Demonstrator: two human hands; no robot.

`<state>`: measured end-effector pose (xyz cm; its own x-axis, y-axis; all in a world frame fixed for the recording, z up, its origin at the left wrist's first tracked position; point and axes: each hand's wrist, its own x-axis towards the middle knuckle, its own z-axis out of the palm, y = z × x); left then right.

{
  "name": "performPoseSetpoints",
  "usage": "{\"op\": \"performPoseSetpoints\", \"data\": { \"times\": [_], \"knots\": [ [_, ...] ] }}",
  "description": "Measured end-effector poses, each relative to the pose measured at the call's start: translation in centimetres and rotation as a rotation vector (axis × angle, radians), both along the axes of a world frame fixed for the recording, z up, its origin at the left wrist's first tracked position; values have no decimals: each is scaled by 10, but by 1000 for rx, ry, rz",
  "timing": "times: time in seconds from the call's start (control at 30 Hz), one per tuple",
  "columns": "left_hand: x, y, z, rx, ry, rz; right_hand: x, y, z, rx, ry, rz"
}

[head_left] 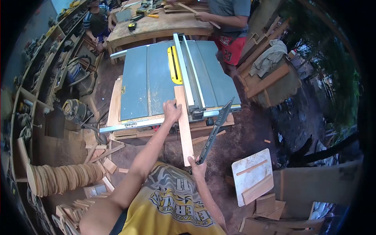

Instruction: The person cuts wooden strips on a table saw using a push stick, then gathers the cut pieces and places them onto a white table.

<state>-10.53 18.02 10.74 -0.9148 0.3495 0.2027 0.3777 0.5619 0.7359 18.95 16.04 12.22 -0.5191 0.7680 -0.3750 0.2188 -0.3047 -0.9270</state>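
Note:
A long, pale wooden board point(185, 133) lies lengthwise along the fence point(184, 74) of a table saw point(137, 82), its far end at the yellow blade insert point(175, 65). Closed against the board's left side is my left hand point(172, 111), over the saw's front edge. At the board's near end, off the saw, my right hand point(198, 168) grips a long dark push stick point(214, 135) and touches the board with its thumb. The push stick points up and to the right. Sawdust is scattered on the saw top left of the insert.
Behind the saw stands a workbench point(164, 29) with a tape measure point(132, 26). One person point(231, 23) holds a wood strip there; another person point(97, 23) is at the back left. Round wooden discs point(64, 177) lie at left, a white board point(252, 172) at right.

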Motion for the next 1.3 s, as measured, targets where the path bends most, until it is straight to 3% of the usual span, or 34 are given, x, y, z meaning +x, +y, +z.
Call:
{"op": "performPoseSetpoints", "data": {
  "times": [0.17, 0.27, 0.37, 0.6, 0.7, 0.77, 0.83, 0.93, 1.0, 1.03, 1.07, 1.17, 1.2, 1.27, 1.3],
  "knots": [
    [-4, 2, 3, -17, -69, 1, 8, 7, -34, -121, 3, -29],
    [-8, 2, 0, -16, -128, -26, 2, 4, -22, -258, 145, -80],
    [-14, -4, -6, 20, -110, -84, 0, 6, -5, -129, 4, -46],
    [-30, -23, 9, 77, -178, -299, -8, 0, 0, -79, 12, -139],
    [4, -47, 18, 303, -173, -145, -4, 3, -27, -118, 46, -184],
    [36, -81, -9, 381, -473, -111, -9, -1, -9, -183, 52, -210],
    [75, -111, -41, 694, -664, -76, -10, 1, -3, -185, 50, -187],
    [89, -140, -116, 653, -1321, 222, -16, -2, 21, -304, 76, -186],
    [71, -155, -168, 573, -1306, 205, -19, 1, 33, -396, 28, -171],
    [67, -151, -153, 727, -1289, 376, -16, 4, 34, -437, 20, -161],
    [58, -152, -163, 784, -1299, 402, -14, 7, 34, -478, 19, -153],
    [53, -145, -159, 835, -1363, 598, -5, 17, 34, -654, 83, -150],
    [62, -144, -183, 639, -1375, 414, -2, 19, 37, -724, 119, -172],
    [87, -132, -128, 631, -1472, 24, -1, 21, 46, -854, 241, -214],
    [93, -128, -88, 745, -1514, -224, -3, 22, 43, -916, 295, -236]
  ]
}}
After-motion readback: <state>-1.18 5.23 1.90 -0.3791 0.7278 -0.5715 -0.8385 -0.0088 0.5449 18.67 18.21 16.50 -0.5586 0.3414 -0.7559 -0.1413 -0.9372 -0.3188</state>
